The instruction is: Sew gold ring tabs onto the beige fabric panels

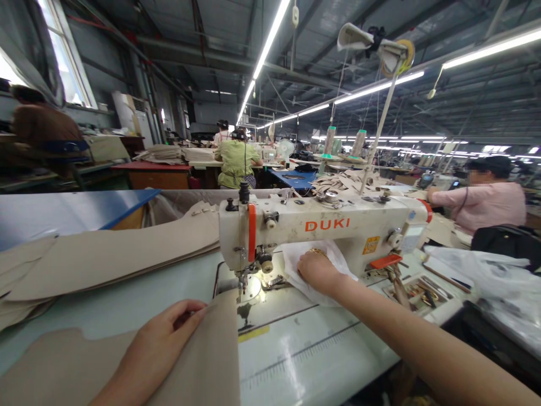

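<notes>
I sit at a white sewing machine (321, 228) marked DUKI. My left hand (163, 338) pinches the edge of a beige fabric piece (203, 361) lying on the table in front of the needle (243, 282). My right hand (316, 270) reaches under the machine's arm and rests on a white cloth (338, 259), fingers curled into it. The presser foot area is lit by a small lamp.
A stack of beige cut pieces (105, 254) lies to the left. A tray of small tools (418, 290) sits right of the machine, beside white plastic bags (494, 276). Thread cones (329, 141) stand behind. Other people work at tables beyond, one in pink (490, 197) at the right.
</notes>
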A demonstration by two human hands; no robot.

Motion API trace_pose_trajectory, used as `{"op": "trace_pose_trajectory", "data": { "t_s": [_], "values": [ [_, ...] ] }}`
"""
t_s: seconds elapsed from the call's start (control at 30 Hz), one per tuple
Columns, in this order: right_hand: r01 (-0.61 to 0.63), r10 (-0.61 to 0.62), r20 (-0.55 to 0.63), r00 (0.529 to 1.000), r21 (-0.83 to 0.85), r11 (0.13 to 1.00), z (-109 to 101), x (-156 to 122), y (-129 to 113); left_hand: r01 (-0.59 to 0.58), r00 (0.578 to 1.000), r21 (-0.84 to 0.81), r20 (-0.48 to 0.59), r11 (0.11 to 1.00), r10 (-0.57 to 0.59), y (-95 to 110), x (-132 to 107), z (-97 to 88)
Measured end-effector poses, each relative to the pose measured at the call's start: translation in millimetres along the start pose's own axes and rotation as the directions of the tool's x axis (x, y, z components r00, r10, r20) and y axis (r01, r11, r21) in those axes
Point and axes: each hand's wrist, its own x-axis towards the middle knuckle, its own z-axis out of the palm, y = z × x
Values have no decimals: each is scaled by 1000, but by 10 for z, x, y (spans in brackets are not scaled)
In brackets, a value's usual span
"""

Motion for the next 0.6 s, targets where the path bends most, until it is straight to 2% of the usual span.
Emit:
{"op": "trace_pose_trajectory", "data": {
  "t_s": [0.13, 0.27, 0.43, 0.6],
  "values": [
    [31, -13, 121, 993, -142, 989, -116, 9, -40, -22, 1000, 10, 8, 1000, 22, -43, 7, 11],
    [45, -22, 141, 990, -156, 987, -184, 31, -77, -48, 999, 1, 9, 999, 48, -75, 14, 19],
    [2, -1, 40, 999, -21, 1000, -202, 1, -7, -42, 999, -18, 8, 999, 42, -38, -8, -2],
    [-21, 48, -105, 993, 243, 970, -253, -187, 25, -45, 999, -61, -10, 997, 45, 5, -10, -29]
  ]
}}
